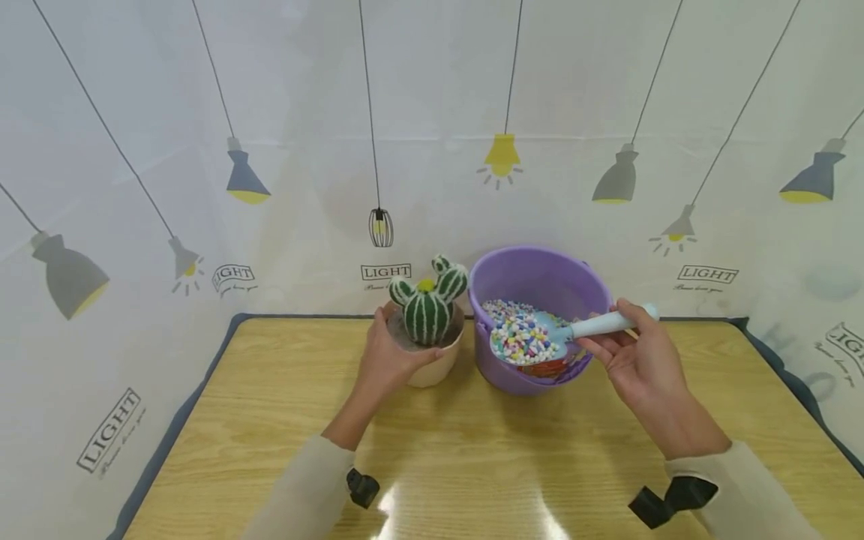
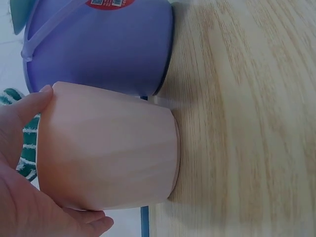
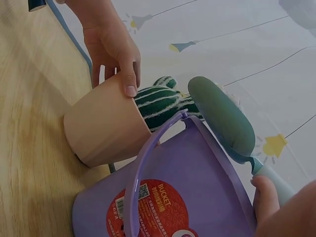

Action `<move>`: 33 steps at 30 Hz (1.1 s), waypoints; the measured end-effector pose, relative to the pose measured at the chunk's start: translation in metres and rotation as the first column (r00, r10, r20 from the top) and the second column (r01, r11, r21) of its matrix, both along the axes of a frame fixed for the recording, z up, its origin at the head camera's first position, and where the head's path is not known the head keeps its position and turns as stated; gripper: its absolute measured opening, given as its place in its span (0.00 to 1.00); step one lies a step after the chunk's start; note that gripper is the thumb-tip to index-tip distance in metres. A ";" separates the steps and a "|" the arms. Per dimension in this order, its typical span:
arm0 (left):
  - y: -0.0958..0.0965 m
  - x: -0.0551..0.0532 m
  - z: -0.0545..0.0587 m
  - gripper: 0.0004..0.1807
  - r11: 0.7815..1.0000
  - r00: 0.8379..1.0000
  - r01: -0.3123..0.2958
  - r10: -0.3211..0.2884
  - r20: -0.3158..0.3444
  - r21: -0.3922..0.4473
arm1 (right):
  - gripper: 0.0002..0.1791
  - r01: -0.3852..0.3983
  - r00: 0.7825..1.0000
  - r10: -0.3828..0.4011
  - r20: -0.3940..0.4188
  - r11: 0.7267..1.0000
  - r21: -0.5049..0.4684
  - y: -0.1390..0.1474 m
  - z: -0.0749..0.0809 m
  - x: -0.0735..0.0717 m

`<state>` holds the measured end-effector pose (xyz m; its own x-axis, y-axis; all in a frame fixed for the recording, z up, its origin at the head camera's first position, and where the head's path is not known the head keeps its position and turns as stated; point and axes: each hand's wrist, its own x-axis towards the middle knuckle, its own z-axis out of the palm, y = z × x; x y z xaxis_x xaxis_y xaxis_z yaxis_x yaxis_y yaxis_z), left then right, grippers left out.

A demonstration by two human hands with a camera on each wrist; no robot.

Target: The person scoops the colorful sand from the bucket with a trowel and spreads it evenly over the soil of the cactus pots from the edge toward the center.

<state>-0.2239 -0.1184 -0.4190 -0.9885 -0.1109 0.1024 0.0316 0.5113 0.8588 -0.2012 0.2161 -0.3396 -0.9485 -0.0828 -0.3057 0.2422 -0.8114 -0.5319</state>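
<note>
My left hand grips the rim of a pale pink flowerpot, thumb on the near side and fingers round the left side. In the pot stands a green cactus with white stripes and a yellow top. My right hand holds a light blue toy shovel by its handle, with the blade raised over the mouth of a purple bucket. Small multicoloured beads show in the bucket and around the blade. The right wrist view shows the blade's underside above the bucket rim, close beside the cactus.
Pot and bucket stand side by side near the back edge of the wooden table. The bucket's purple handle hangs down its front, across a red label. A white lamp-print cloth rises behind and beside the table.
</note>
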 end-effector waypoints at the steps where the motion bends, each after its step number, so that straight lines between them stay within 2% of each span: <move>1: -0.001 0.000 0.000 0.66 1.000 1.000 0.012 -0.012 -0.002 0.004 | 0.21 0.002 1.000 -0.002 -0.001 1.000 0.000 0.000 0.000 0.001; 6: -0.008 0.002 0.001 0.61 0.997 0.997 0.074 -0.074 -0.012 0.032 | 0.21 0.013 1.000 -0.013 -0.007 1.000 -0.011 -0.001 -0.001 0.007; 16: -0.021 0.006 0.005 0.62 0.982 0.983 0.176 -0.179 0.043 0.067 | 0.17 0.021 1.000 -0.021 -0.022 1.000 -0.018 -0.004 -0.007 0.017; 23: -0.029 0.006 0.006 0.59 0.959 0.961 0.264 -0.271 0.050 0.106 | 0.12 0.023 1.000 -0.023 -0.012 1.000 -0.012 -0.005 -0.010 0.022; 27: -0.034 0.007 0.008 0.61 0.949 0.948 0.288 -0.301 0.104 0.126 | 0.13 0.017 1.000 -0.017 -0.019 1.000 0.015 -0.008 -0.012 0.025; 33: -0.041 0.007 0.008 0.65 0.939 0.926 0.325 -0.340 0.166 0.108 | 0.16 0.010 1.000 -0.009 -0.004 0.999 0.046 -0.012 -0.015 0.030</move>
